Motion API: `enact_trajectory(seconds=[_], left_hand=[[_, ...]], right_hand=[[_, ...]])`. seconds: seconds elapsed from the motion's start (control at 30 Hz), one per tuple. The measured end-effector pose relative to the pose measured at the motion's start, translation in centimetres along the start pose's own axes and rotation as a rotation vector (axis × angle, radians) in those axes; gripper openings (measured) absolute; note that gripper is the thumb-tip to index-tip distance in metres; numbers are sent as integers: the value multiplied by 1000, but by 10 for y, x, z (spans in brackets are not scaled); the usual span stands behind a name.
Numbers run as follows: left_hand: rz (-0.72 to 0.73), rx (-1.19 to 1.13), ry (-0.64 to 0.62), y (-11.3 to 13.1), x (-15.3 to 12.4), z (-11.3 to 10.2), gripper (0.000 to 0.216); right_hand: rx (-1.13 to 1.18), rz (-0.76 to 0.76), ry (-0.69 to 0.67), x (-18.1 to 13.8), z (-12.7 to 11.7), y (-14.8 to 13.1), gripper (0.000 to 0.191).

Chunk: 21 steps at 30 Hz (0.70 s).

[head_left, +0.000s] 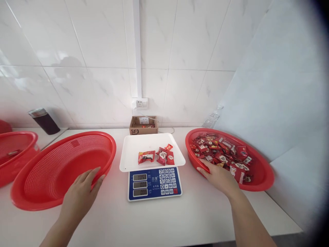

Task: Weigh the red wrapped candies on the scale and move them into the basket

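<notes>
My left hand [81, 192] is closed over the near right rim of a red plastic basket [42, 171], fingers inside and thumb outside. No packets show in that basket. My right hand [219, 178] grips the near left rim of a second red basket [266, 176], which holds many small wrapped snacks [218, 151], mostly red. Between the two hands stands a digital scale [155, 183] with a blue keypad panel and lit displays. On its white tray [135, 145] lie several red snack packets [147, 157], grouped toward the right side.
Behind the scale, a small cardboard box [144, 129] with some packets sits against the tiled wall, below a socket [141, 103]. Another red basket [16, 161] and a dark flask [45, 121] are at the left. A pale panel [285, 113] bounds the table on the right.
</notes>
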<state>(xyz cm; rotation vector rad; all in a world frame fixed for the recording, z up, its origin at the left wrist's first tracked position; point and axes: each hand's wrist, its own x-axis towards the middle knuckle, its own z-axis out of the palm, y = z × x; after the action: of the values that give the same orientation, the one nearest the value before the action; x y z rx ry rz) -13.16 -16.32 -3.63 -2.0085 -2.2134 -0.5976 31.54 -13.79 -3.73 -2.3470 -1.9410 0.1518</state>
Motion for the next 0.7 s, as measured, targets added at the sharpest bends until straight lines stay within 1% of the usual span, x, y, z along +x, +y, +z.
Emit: enact_trajectory(seconds=[0.07,0.1,0.17,0.23,0.33,0.4,0.47,0.53,0.6,0.7], left_hand=[[121,-85,39,24,6,-1,50],[190,-134,23,37,11,0,50],[356,-221,-90,67,25,3,46],[482,-248,-204,95,41,10,44],[566,-171,-319,127,64,23,41],[570,-107,-357,139,74,27,38],[547,-76,-352,141,78,25,36],[493,-45,-290,132,78,14,37],[384,32,-169,114,77,-3,37],[198,161,18,77,78,-29,34]], right_hand=[[-6,-1,-3,0,0,-1,53],[-4,0,-5,0,-1,-1,53],[7,2,-11,-1,-2,-1,53],[18,6,-9,-2,-3,-2,54],[23,8,-7,-3,-4,-3,53],[24,8,-11,-4,-5,-3,53],[23,7,-14,-4,-5,-3,53],[22,2,-11,-5,-6,-3,52],[29,-4,-13,-5,-6,-3,52],[47,-6,-14,-5,-6,-3,52]])
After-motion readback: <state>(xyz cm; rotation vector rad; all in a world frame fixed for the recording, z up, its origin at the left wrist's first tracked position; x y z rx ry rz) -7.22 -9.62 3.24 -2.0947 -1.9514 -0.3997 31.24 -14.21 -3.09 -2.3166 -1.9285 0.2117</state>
